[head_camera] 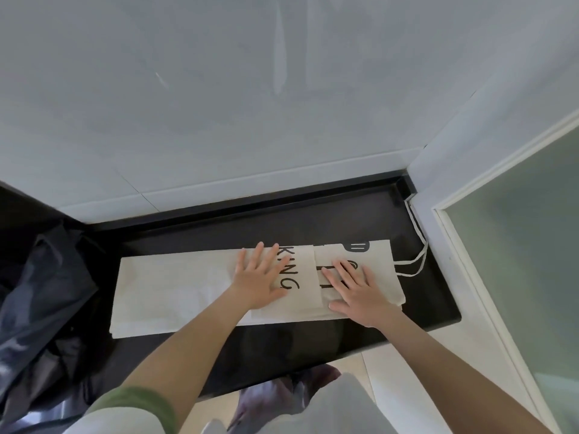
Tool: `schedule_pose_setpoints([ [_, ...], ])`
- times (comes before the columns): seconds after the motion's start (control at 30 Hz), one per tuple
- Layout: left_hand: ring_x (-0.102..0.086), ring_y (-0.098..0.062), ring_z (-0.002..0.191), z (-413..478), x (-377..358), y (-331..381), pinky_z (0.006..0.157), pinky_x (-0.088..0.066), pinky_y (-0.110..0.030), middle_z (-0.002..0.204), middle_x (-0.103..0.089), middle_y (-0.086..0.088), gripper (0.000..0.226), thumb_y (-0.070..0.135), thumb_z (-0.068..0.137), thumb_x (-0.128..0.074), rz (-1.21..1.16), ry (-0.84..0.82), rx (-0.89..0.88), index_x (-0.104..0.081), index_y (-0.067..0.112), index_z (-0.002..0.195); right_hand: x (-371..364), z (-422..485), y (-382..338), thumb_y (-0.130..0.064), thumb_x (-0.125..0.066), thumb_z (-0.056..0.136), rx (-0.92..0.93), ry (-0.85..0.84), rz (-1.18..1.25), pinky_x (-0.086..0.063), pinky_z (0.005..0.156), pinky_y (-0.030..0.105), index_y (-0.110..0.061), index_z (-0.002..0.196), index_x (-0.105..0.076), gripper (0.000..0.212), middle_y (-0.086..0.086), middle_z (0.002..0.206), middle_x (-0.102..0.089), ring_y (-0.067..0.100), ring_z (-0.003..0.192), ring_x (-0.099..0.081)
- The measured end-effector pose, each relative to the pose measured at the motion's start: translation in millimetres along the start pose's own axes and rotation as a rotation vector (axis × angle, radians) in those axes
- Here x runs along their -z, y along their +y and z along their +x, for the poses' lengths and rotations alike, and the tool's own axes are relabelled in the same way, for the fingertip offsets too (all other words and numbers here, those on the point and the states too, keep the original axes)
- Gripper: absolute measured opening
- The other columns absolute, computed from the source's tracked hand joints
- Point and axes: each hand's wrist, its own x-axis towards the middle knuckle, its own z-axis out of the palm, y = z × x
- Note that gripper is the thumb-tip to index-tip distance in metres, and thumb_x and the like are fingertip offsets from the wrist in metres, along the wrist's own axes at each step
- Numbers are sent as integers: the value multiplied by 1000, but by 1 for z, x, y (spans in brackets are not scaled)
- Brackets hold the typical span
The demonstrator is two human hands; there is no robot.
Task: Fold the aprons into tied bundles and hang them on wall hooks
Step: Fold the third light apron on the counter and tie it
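A cream apron with black lettering lies flat along the black countertop, folded into a long strip with its right end doubled over. My left hand presses flat on the folded flap beside the letters, fingers spread. My right hand presses flat on the right end of the fold, fingers straight. The apron's white ties trail off the right end toward the wall corner.
A pale tiled wall rises behind the counter. A frosted glass panel in a white frame closes the right side. Dark fabric, crumpled, is heaped at the left end. Light floor tiles show below.
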Motion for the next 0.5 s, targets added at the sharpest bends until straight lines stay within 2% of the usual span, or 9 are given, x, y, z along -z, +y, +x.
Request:
schedule_pose_setpoints([
  [0.07, 25, -32, 143, 3, 1, -1, 114, 12, -58, 157, 28, 2, 74, 69, 93, -19, -56, -16, 69, 20, 38, 148, 14, 13, 8, -63, -4, 87, -56, -26, -20, 9, 115, 53, -32, 149, 21, 74, -1, 159, 23, 23, 148, 18],
  [0.13, 28, -32, 142, 8, 2, -1, 113, 14, -58, 155, 31, 2, 74, 69, 93, -17, -120, -37, 143, 24, 38, 146, 33, 25, 15, -56, -26, 96, -147, 13, 46, 9, 116, 53, -29, 152, 13, 73, 1, 162, 15, 22, 148, 17],
  [0.23, 28, -33, 142, 11, 2, -5, 114, 13, -59, 155, 31, 1, 73, 68, 93, -14, -146, -25, 185, 25, 37, 147, 55, 31, 30, -47, -47, 94, -357, 302, 264, -8, 116, 52, -23, 152, -11, 72, 5, 158, -17, 26, 147, -12],
  [0.3, 26, -34, 143, 9, -1, -8, 115, 12, -58, 156, 29, -1, 73, 67, 93, -13, -133, 14, 155, 23, 35, 148, 62, 32, 41, -38, -51, 94, -566, 399, 476, -21, 112, 51, -16, 148, -25, 64, 9, 148, -36, 30, 139, -30],
  [0.37, 25, -34, 143, 7, -3, -11, 115, 12, -55, 157, 28, -4, 75, 70, 89, -5, -110, 43, 112, 23, 33, 148, 68, 33, 49, -31, -50, 96, -655, 385, 725, -35, 103, 48, -8, 140, -38, 51, 13, 135, -49, 33, 128, -43],
  [0.4, 24, -34, 143, 6, -4, -13, 115, 12, -54, 157, 28, -4, 78, 73, 84, 2, -98, 62, 90, 23, 33, 148, 69, 32, 51, -29, -49, 97, -658, 352, 861, -41, 97, 43, -7, 135, -43, 45, 13, 127, -54, 31, 121, -49],
  [0.5, 27, -33, 142, 5, -8, -21, 114, 17, -52, 156, 29, -4, 87, 78, 70, 17, -62, 89, 11, 27, 34, 145, 69, 29, 57, -25, -46, 96, -685, 188, 1047, -41, 82, 31, -7, 123, -53, 33, 7, 112, -59, 23, 101, -55],
])
